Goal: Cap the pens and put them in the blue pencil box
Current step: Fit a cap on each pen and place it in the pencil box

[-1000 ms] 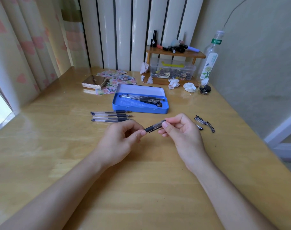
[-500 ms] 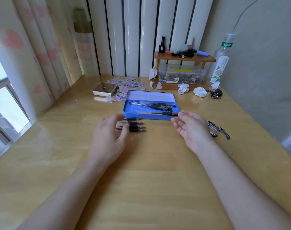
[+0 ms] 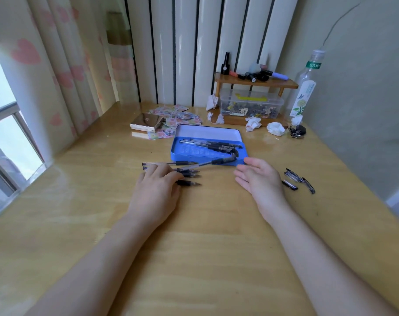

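Observation:
The open blue pencil box [image 3: 187, 156] sits mid-table with several capped pens [image 3: 213, 144] inside. One capped pen [image 3: 216, 161] lies slanted across the box's front wall, its cap end inside and its tail over the loose pens. Uncapped pens [image 3: 189, 175] lie in a row just left of the box front. My left hand [image 3: 156, 190] rests on them, thumb and fingers pinching the nearest uncapped pen [image 3: 190, 184]. My right hand [image 3: 260, 179] hovers open and empty by the box's right front corner. Three loose pen caps [image 3: 294, 176] lie to its right.
Behind the box are a small gold case [image 3: 146, 124] on patterned papers, a wooden shelf [image 3: 255, 82] over a clear storage box [image 3: 251, 107], crumpled tissues [image 3: 276, 128], keys [image 3: 297, 131] and a plastic bottle [image 3: 304, 92]. A wall runs along the table's right side.
Both hands held one pen a second ago. My right hand carried it to the box and let it go across the front wall. My left hand dropped onto the uncapped pens.

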